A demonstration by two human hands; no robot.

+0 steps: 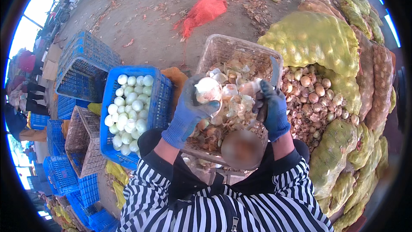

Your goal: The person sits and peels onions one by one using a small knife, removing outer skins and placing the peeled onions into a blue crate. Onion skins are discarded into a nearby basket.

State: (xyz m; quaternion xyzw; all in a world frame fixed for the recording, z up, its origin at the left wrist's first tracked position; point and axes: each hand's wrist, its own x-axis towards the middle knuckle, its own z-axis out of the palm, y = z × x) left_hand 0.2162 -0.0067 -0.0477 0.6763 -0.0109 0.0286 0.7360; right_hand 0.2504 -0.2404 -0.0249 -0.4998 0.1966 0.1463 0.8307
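My left hand (194,106), in a blue glove, grips a partly peeled onion (208,91) above a worn plastic crate (241,41). Facing it, my gloved right hand (271,108) has its fingers closed around pale onion skin (249,87); whether more is inside the fingers is hidden. Loose skins (236,67) and unpeeled onions (212,133) fill much of the crate. To the left stands a blue plastic crate (161,98) holding many peeled white onions (137,105). A blurred round patch covers part of the worn crate's near end.
Unpeeled onions (313,97) lie heaped on the right beside full mesh sacks (313,38). Empty crates (85,67) are stacked on the left. A red mesh bag (206,11) lies on the floor ahead. People (19,103) are at the far left.
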